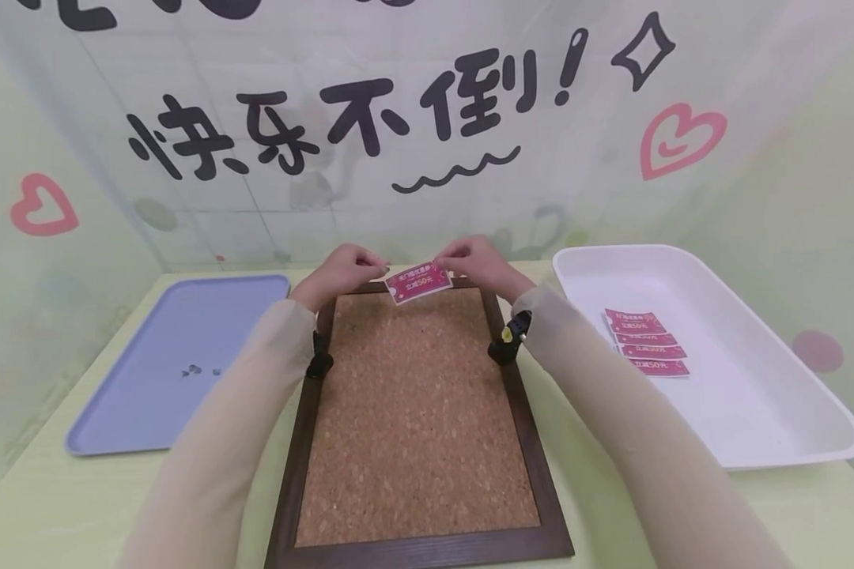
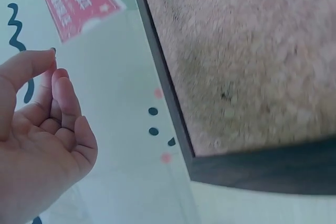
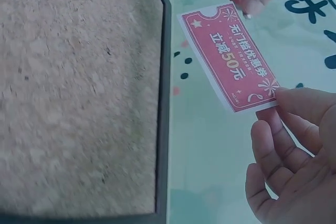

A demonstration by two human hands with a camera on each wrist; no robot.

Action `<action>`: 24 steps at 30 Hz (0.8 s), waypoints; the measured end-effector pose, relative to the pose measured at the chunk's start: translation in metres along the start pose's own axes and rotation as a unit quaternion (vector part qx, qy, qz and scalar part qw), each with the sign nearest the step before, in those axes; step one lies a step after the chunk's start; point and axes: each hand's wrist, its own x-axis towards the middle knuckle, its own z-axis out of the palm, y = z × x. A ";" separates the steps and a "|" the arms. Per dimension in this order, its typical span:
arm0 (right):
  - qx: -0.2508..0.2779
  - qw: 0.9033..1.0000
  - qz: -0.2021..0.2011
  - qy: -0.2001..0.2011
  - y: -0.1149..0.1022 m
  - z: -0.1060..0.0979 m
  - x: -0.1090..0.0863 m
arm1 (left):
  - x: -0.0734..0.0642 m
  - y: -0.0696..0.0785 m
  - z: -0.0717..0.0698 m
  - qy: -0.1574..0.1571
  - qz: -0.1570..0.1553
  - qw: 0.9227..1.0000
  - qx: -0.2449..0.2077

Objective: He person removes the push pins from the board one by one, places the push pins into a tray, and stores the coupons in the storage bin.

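Observation:
A red printed coupon (image 1: 420, 282) is raised over the far edge of a dark-framed cork board (image 1: 416, 427). At one corner, my right hand (image 1: 480, 265) pinches it between thumb and fingers. My left hand (image 1: 345, 273) is beside the coupon's other end, apart from it. Between left thumb and fingertip is a tiny dark, shiny thing, seemingly a thumbtack (image 3: 248, 16), mostly hidden by the fingers. The right wrist view shows the coupon's (image 3: 228, 59) printed face, with white and yellow characters and a notched end.
To the left lies a blue tray (image 1: 178, 332) with several small shiny pieces (image 1: 194, 370) on it. A deep white tray (image 1: 740, 411) on the right holds several more red coupons (image 1: 644, 340), overlapping in a column. A printed sheet (image 1: 370, 205) covers the wall behind the board.

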 end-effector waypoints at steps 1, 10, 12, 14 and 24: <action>-0.001 1.000 -0.006 0.000 -0.001 -0.002 -0.002 | -0.002 0.000 -0.002 0.001 0.002 1.000 0.003; -0.051 0.997 -0.058 0.028 -0.006 -0.027 -0.012 | -0.019 -0.003 -0.023 0.008 0.012 0.999 0.033; -0.056 0.996 -0.064 0.031 -0.006 -0.033 -0.015 | -0.023 -0.003 -0.027 0.008 0.012 0.999 0.039; -0.059 0.995 -0.066 0.035 -0.008 -0.039 -0.018 | -0.028 -0.004 -0.031 0.009 0.012 0.999 0.044; -0.083 0.993 -0.052 0.063 -0.005 -0.072 -0.035 | -0.054 -0.014 -0.052 0.010 0.016 0.998 0.054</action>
